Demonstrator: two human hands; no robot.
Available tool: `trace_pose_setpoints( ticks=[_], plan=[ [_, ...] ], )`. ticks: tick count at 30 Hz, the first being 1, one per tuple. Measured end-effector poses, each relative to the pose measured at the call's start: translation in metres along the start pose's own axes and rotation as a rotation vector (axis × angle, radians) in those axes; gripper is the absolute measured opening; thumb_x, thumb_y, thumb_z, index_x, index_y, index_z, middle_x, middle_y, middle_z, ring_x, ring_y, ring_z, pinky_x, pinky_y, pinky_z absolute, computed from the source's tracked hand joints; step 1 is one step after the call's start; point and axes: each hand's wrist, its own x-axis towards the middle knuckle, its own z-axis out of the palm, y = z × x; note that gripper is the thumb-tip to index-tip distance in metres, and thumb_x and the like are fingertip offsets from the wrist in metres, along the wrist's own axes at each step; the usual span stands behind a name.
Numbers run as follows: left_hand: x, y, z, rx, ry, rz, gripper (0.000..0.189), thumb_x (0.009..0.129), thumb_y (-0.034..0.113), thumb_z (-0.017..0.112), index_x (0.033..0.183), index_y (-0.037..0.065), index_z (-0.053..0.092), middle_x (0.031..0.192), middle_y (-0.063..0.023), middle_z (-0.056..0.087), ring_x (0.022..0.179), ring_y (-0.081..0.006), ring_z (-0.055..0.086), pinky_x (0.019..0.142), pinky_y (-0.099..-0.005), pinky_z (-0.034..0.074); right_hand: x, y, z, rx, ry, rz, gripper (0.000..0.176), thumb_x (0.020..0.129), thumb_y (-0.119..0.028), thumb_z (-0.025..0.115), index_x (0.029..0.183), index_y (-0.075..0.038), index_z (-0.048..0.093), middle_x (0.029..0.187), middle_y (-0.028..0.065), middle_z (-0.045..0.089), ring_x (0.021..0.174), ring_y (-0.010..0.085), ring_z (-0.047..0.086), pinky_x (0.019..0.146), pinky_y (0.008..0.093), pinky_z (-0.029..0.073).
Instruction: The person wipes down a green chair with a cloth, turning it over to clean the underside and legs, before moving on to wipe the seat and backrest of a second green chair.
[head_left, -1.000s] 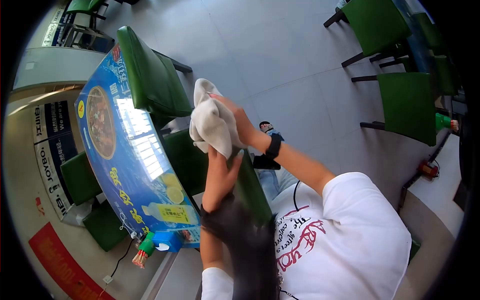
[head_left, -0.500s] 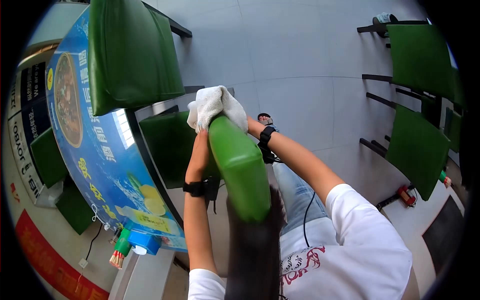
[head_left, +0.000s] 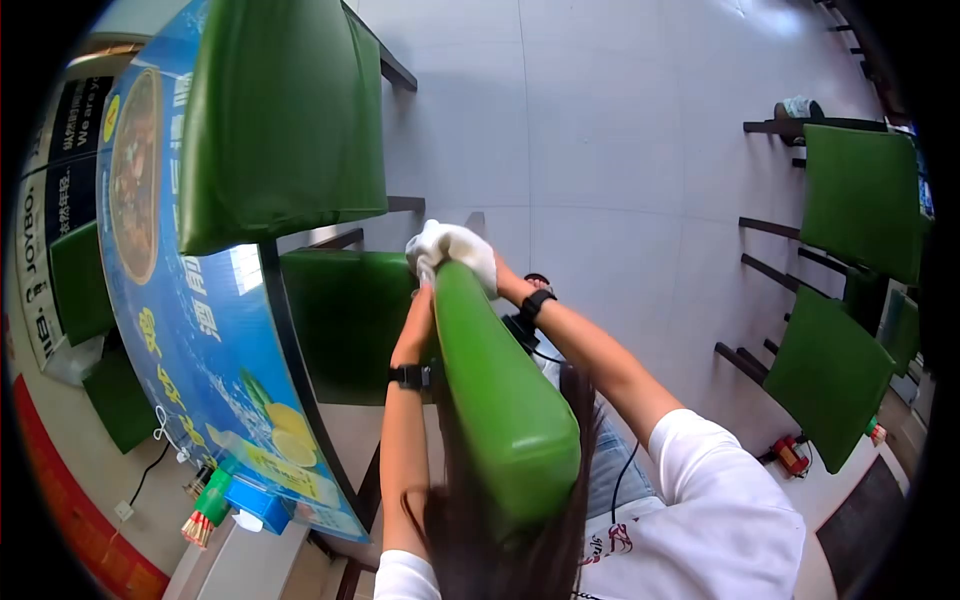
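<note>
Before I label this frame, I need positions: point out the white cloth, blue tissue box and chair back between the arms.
White cloth (head_left: 454, 243), head view: middle folds.
Blue tissue box (head_left: 262, 498), head view: blue casing.
Chair back (head_left: 500, 378), head view: green middle.

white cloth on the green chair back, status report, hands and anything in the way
Left hand and right hand at cloth, either side of chair back. Cloth draped over far end. Dark hair hangs by near end.

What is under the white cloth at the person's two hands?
The white cloth goes around the far end of the green chair back, between the left hand and right hand. The surface beneath is covered, so I cannot see it.
</note>
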Motion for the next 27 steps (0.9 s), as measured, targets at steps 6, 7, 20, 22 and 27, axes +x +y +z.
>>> trace_pose_setpoints(
  ticks=[6,7,20,22,27],
  plan=[
    [-0.159,0.024,0.036,-0.01,-0.072,0.189,0.053,0.102,0.037,0.032,0.131,-0.006,0.046,0.124,-0.0087,0.055,0.111,-0.0175,0.05,0.098,-0.0318,0.038,-0.1,-0.205,0.049,0.015,-0.136,-0.024,0.031,0.092,-0.015,0.058,0.119,0.0,0.056,0.115,0.0051,0.059,0.105,0.0111,0.053,0.093,0.0308,0.045],
    [-0.19,0.035,0.049,0.085,-0.068,0.219,0.053,0.102,0.035,0.032,0.133,-0.006,0.043,0.129,-0.0105,0.052,0.117,-0.0198,0.048,0.102,-0.0337,0.036,-0.117,-0.21,0.044,0.085,-0.162,-0.006,0.036,0.093,-0.013,0.056,0.126,0.0,0.052,0.123,0.0074,0.056,0.113,0.0137,0.051,0.098,0.0323,0.043],
    [-0.187,0.04,0.077,0.265,-0.19,0.422,0.052,0.099,0.028,0.032,0.137,-0.007,0.036,0.136,-0.0175,0.047,0.128,-0.0256,0.042,0.107,-0.0347,0.029,-0.108,-0.141,0.023,0.25,-0.289,-0.057,0.044,0.095,-0.012,0.054,0.135,-0.002,0.043,0.135,0.0104,0.049,0.121,0.0174,0.049,0.104,0.0336,0.039],
    [-0.178,0.032,0.074,0.27,-0.164,0.449,0.056,0.099,0.034,0.034,0.136,-0.008,0.037,0.135,-0.0184,0.047,0.127,-0.0257,0.042,0.106,-0.0341,0.03,-0.096,-0.12,0.019,0.272,-0.266,-0.054,0.043,0.095,-0.012,0.054,0.135,-0.002,0.044,0.135,0.0102,0.049,0.12,0.017,0.049,0.104,0.0334,0.039],
    [-0.153,0.009,0.063,0.293,-0.069,0.47,0.053,0.1,0.032,0.033,0.133,-0.009,0.04,0.133,-0.0208,0.049,0.126,-0.0293,0.045,0.106,-0.035,0.031,-0.07,-0.076,0.012,0.309,-0.207,-0.055,0.04,0.095,-0.013,0.054,0.133,-0.002,0.045,0.134,0.0096,0.05,0.119,0.0161,0.049,0.104,0.0328,0.04]
  ],
)
